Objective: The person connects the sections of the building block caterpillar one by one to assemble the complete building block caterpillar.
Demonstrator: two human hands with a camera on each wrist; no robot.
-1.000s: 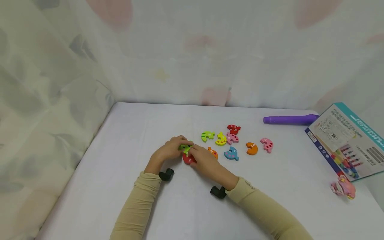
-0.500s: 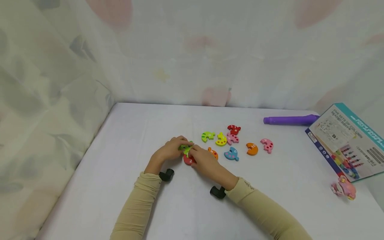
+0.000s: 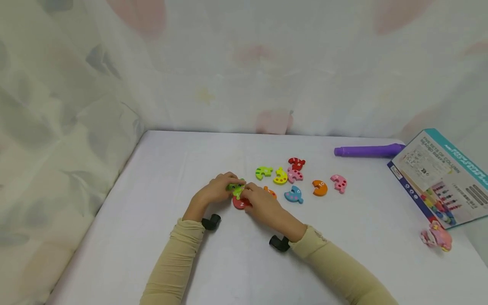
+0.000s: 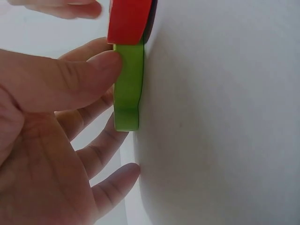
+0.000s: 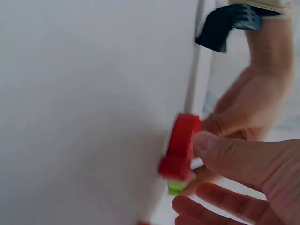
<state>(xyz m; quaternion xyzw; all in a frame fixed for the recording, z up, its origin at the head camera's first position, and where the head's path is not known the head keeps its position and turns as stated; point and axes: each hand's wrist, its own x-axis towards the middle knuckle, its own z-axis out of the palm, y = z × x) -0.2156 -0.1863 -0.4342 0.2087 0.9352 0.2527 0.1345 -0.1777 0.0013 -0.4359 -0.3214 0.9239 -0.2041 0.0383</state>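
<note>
In the head view, my left hand holds a green toy piece with a frog-like face. The left wrist view shows the thumb on the near face of this green piece, fingers behind it. A red piece marked 2 adjoins the green one, end to end in the left wrist view. My right hand is at the right side of both pieces, its thumb tip overlapping the red piece in the right wrist view. Its other fingers are loosely bent, with a small gap from the red in the left wrist view.
To the right lie several curved number pieces: green striped, yellow, red, blue, orange, pink. A purple tube, a printed box and a pink toy stand farther right.
My right hand has shifted slightly to the right, so more of the green piece's face shows. My left hand stays in place on the green piece.
</note>
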